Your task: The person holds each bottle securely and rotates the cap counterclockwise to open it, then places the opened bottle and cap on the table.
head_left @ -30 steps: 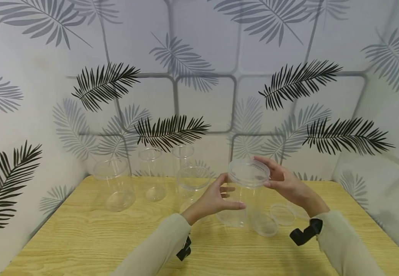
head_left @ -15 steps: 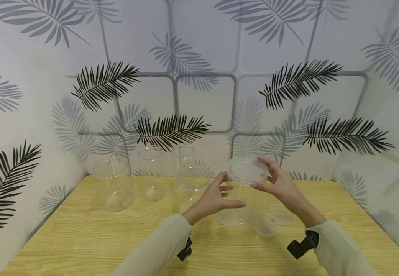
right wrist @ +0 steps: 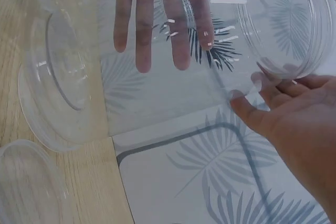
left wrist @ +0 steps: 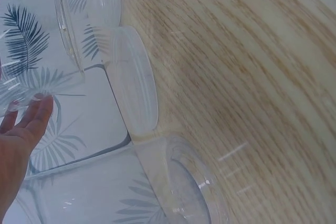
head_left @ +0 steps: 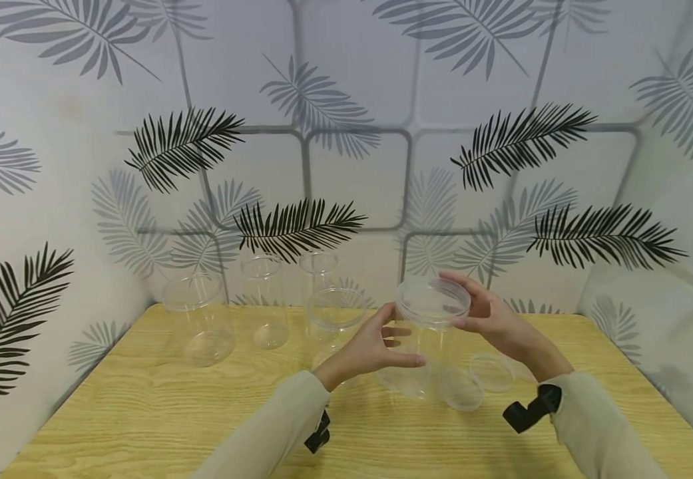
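Observation:
A clear plastic jar (head_left: 433,346) with a clear round lid (head_left: 430,296) on its top is between my two hands in the head view. My left hand (head_left: 367,346) grips the jar's side, thumb in front and fingers at the far side. Those fingers show through the clear wall in the right wrist view. My right hand (head_left: 496,322) holds the lid's rim from the right, fingers behind and thumb in front. In the right wrist view, the right hand (right wrist: 294,108) is beside the jar's upper end. Whether the jar's base touches the table is hard to tell.
More clear open jars stand left of my hands: a wide one (head_left: 199,322), a narrow one (head_left: 263,299), another narrow one (head_left: 318,266) and a nearer one (head_left: 337,309). Loose clear lids (head_left: 462,390) lie right of the held jar on the wooden table (head_left: 142,412).
My right hand moved left and forward around the lid, then came back right to nearly where it was. The left hand has stayed on the jar's side.

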`<move>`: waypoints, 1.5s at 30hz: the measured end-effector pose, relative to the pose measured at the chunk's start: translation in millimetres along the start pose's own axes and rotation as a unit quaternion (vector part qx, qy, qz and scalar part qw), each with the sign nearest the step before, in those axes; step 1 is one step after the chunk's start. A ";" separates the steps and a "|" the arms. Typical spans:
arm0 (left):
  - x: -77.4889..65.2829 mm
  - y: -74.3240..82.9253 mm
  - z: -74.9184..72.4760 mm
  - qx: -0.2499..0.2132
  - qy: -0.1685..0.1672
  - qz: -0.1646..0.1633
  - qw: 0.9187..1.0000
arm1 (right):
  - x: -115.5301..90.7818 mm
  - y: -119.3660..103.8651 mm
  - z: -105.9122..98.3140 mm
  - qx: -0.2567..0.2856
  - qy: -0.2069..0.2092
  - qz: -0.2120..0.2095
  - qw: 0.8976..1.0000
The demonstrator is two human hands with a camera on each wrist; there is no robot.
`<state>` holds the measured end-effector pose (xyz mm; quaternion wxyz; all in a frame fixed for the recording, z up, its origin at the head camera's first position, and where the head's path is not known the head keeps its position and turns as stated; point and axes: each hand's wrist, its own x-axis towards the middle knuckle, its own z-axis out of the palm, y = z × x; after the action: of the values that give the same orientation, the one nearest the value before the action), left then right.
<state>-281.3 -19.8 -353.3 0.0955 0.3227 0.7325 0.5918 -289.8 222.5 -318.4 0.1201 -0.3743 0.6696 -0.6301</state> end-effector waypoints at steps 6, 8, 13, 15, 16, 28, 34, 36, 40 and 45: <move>8.1 -19.0 0.2 -0.005 -0.005 0.006 1.000 | 1.4 1.3 -4.8 0.033 -0.032 -0.031 0.998; 9.1 -22.3 0.3 -0.005 -0.006 0.012 1.000 | 1.6 1.2 -5.8 0.040 -0.033 -0.037 0.998; 10.1 -24.4 -0.2 0.007 -0.009 0.027 1.000 | 1.5 -1.2 -8.7 0.045 -0.011 -0.044 0.998; 10.1 -24.4 -0.4 0.009 -0.010 0.030 0.999 | 1.3 -2.4 -9.9 0.037 0.008 -0.048 0.998; 9.7 -24.5 -0.4 0.007 -0.009 0.031 0.999 | 1.3 -3.0 -10.4 0.036 0.018 -0.051 0.998; -4.1 -24.5 0.7 0.001 -0.024 0.023 0.999 | -4.1 1.2 -27.5 0.008 0.156 -0.045 0.987; -13.2 -27.3 0.4 0.007 -0.039 0.015 0.999 | -10.6 11.3 -36.5 -0.008 0.194 0.001 0.981; -15.6 -28.6 0.2 0.009 -0.042 0.015 0.999 | -11.9 16.0 -39.9 -0.019 0.201 0.015 0.979; -19.3 -31.1 0.1 0.009 -0.051 0.010 0.999 | -13.5 24.5 -45.7 -0.066 0.213 0.050 0.974; -24.6 -31.9 1.7 0.009 -0.067 0.005 0.998 | -14.8 34.6 -48.2 -0.133 0.221 0.101 0.961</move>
<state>-272.9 -35.7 -389.4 0.1383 0.3663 0.7281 0.5626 -322.2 266.0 -346.8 -0.0184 -0.1684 0.7918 -0.5868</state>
